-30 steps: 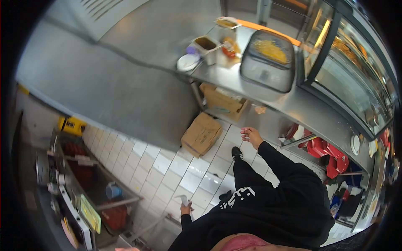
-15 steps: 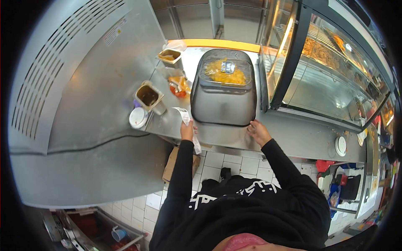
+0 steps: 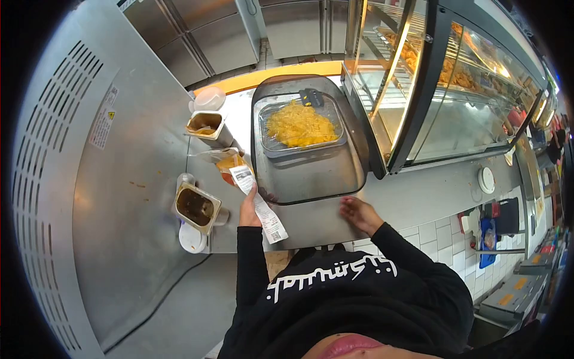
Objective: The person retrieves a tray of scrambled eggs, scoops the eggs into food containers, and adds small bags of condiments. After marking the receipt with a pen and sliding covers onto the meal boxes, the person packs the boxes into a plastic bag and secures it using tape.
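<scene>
A long printed paper receipt is pinched in my left hand, in front of the tray's near left corner. My right hand is just off the near right edge of the large dark tray, its fingers apart and slightly blurred, holding nothing. On the tray sits a clear-covered container of yellow shredded food with a small dark item on top. An orange and red plastic packet lies left of the tray, just behind the receipt.
Two metal tubs, one with brown sauce and one farther back, stand at the left near a white lid. A glass display case with fried food is at the right. A round white lid lies on the counter.
The view has moved from the floor to the counter. My left hand has come up with the receipt, now beside the tray. My right hand has drawn slightly back from the tray's near edge.
</scene>
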A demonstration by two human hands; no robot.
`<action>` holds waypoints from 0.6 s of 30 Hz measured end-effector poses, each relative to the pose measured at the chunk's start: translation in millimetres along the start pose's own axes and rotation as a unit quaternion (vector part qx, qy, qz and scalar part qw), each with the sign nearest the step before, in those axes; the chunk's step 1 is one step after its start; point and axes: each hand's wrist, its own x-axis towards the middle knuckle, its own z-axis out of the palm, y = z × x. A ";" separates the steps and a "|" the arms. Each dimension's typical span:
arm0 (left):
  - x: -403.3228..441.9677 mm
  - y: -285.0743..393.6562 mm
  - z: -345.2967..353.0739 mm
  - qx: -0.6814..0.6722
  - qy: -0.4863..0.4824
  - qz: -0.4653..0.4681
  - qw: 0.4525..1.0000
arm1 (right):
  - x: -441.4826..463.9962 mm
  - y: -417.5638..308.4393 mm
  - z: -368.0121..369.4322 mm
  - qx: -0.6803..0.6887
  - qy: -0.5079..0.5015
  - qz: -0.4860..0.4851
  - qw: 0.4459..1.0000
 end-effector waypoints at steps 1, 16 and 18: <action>0.7 7.8 2.2 -0.025 -0.031 0.002 0.999 | 0.5 8.5 18.0 -0.042 -0.035 0.014 0.998; 34.5 98.4 27.7 -0.011 -0.094 -0.009 0.995 | 184.4 53.6 184.6 -0.731 0.084 -0.457 0.500; 31.1 101.6 28.1 0.000 -0.105 -0.012 0.994 | 176.5 58.7 176.8 -0.735 0.102 -0.446 0.500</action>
